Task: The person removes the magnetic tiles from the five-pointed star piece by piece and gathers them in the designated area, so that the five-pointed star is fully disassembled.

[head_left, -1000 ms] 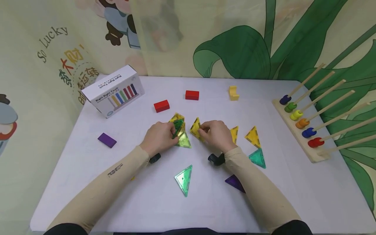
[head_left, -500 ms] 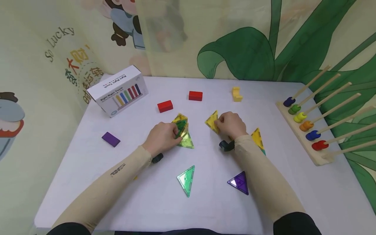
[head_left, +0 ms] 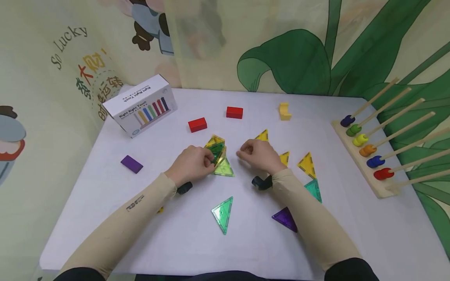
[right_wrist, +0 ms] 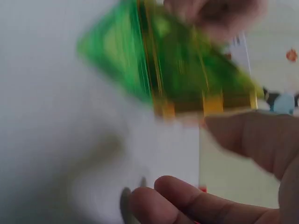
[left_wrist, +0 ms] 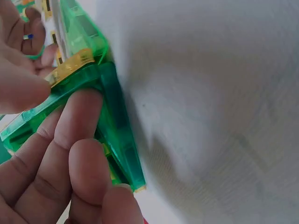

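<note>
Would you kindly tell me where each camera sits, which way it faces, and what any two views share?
Head: worn on the head, looking forward and down at the white table; both forearms, the left hand and the right hand show.
Left wrist: at the left hand, looking closely at the green tile cluster; its fingers show.
Right wrist: at the right hand, facing the same cluster, blurred; fingers show.
Shared: all three see the green tile cluster.

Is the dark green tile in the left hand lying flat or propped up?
Propped up. The left hand grips the dark green tile tilted on edge against other tiles, above the light green tile lying flat.
</note>
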`<action>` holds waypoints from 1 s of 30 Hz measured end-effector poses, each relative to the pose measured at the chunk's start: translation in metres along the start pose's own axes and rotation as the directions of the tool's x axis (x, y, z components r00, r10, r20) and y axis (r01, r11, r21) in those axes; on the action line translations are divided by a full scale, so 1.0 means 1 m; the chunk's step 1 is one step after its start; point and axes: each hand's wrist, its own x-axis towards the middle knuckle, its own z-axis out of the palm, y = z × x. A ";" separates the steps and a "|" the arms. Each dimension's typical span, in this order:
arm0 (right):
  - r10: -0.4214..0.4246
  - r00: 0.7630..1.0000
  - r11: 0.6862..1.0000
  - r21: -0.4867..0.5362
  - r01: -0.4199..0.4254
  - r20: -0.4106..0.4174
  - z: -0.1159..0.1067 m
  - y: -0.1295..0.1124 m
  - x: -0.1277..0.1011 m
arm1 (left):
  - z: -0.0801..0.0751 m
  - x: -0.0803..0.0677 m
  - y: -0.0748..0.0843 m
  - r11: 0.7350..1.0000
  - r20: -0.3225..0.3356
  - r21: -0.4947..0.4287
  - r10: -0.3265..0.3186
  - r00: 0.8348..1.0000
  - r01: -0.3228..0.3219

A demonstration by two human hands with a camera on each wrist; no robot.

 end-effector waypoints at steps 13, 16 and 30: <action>-0.164 0.986 0.986 -0.032 0.163 -0.035 0.037 -0.029 -0.003 | -0.001 0.002 -0.002 0.998 0.006 0.026 0.057 0.998 -0.057; -0.190 0.981 0.981 -0.055 0.188 -0.034 0.036 -0.029 -0.003 | -0.002 0.002 -0.002 0.998 0.009 0.022 0.054 0.998 -0.054; -0.220 0.975 0.968 -0.128 0.215 -0.026 0.036 -0.029 0.001 | 0.000 0.003 0.001 0.996 -0.010 0.076 0.056 0.998 -0.055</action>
